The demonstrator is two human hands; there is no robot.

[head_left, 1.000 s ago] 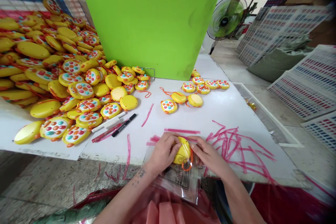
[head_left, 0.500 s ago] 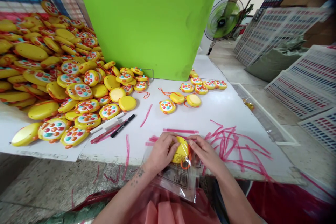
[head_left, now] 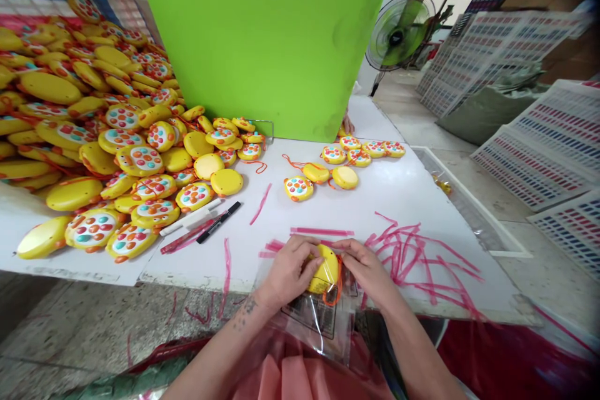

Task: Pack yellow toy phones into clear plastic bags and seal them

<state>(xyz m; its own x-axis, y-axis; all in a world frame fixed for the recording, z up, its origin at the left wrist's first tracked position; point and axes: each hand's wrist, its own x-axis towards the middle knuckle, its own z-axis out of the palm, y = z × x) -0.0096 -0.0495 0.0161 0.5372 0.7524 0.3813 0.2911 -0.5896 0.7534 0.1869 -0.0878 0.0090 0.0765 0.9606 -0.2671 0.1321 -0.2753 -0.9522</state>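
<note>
A yellow oval toy (head_left: 323, 272) with an orange cord (head_left: 335, 290) lies over a clear printed plastic bag (head_left: 314, 319) at the table's front edge; whether it is inside the bag is hard to tell. My left hand (head_left: 291, 269) is closed on the toy's left side, thumb and fingers bent round it. At its upper right, my right hand (head_left: 363, 265) pinches close to the cord and the bag's edge; what exactly sits between the fingertips is hidden. Pink strips (head_left: 321, 232) lie just beyond both hands.
Many yellow toys (head_left: 140, 160) are heaped at the left, with a black marker (head_left: 218, 222) beside them. A green panel (head_left: 267, 44) stands behind. More toys (head_left: 299, 187) lie mid-table, and tangled pink strips (head_left: 417, 262) at right. Another person's fingers (head_left: 347, 124) show behind the panel.
The orange cord has shifted slightly and hangs lower beside the toy. My right hand has moved a little. Another person's fingers have appeared at the panel's right edge.
</note>
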